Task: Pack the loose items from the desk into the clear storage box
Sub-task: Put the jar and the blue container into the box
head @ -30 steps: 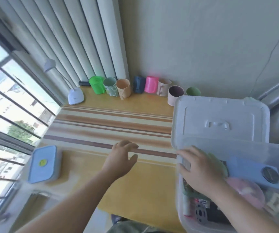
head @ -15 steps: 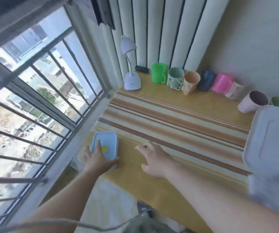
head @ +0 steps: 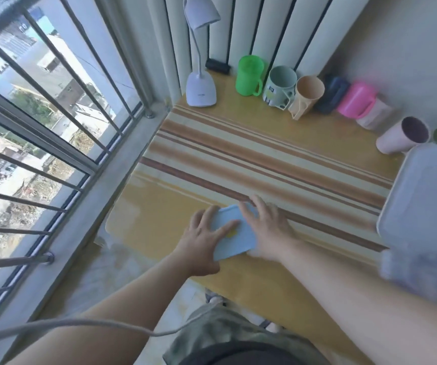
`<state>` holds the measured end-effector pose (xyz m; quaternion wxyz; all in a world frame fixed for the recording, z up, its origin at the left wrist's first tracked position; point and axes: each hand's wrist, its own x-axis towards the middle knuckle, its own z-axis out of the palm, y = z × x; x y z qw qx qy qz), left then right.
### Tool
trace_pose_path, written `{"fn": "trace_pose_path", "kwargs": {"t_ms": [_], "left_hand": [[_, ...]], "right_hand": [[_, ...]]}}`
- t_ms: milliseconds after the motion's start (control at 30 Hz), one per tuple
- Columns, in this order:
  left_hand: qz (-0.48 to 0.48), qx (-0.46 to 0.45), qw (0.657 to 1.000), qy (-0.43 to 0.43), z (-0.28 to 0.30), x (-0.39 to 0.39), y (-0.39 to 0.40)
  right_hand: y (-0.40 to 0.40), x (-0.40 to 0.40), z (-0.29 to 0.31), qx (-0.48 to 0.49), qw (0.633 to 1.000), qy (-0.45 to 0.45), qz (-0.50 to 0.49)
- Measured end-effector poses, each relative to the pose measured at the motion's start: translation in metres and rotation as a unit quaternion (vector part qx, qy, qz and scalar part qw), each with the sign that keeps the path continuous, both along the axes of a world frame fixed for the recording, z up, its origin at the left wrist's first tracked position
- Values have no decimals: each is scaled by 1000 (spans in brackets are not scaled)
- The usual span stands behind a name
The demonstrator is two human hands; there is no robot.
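A flat light-blue container with a yellow spot on its lid lies near the front edge of the desk. My left hand rests on its left side, fingers spread over the lid. My right hand presses on its right side. Both hands grip it between them. The clear storage box shows as a blur at the right edge, with its grey-white lid lying behind it.
A row of several cups stands along the back wall, from a green cup to a pink cup and a tipped mauve cup. A white desk lamp stands back left. Window bars run along the left.
My view swung left from the box. My right hand left the box and came onto the blue container beside my left hand. The container slid right, away from the desk's left corner.
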<state>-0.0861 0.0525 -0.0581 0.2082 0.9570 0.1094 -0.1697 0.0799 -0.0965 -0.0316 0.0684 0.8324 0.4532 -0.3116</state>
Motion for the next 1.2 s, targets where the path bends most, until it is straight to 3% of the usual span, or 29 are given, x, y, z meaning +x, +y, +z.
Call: {"fn": "trace_pose_path", "kwargs": {"t_ms": [133,300,533,633,767,900,1000,1100,1200], "left_hand": [[-119,-8,993,9,-7,4,-6],[43,-98,994,17,1,-8,-15],[-34,-144,970,-193,106,121,-73],[-96,-178,934,-294,150,178,-140],[-153,-190,905,-348,177,217,-252],[-212,-186,920,-274,173,229,-357],[-237,-152,950,-138,170,231,-415],[-270,-92,956,-63,163,232,-444],[-306,-4,951,37,158,219,-461]], "right_hand": [[-39,-14,-8,-29,998,57,12],[-61,-30,-5,39,991,85,-94],[-154,39,91,221,943,-47,-243],[-235,68,141,262,908,-107,-310],[-361,81,169,313,868,-122,-366],[-472,77,162,260,879,-110,-384],[-532,69,150,205,919,-38,-334],[-559,55,133,149,958,24,-246],[-561,52,125,127,973,53,-185]]}}
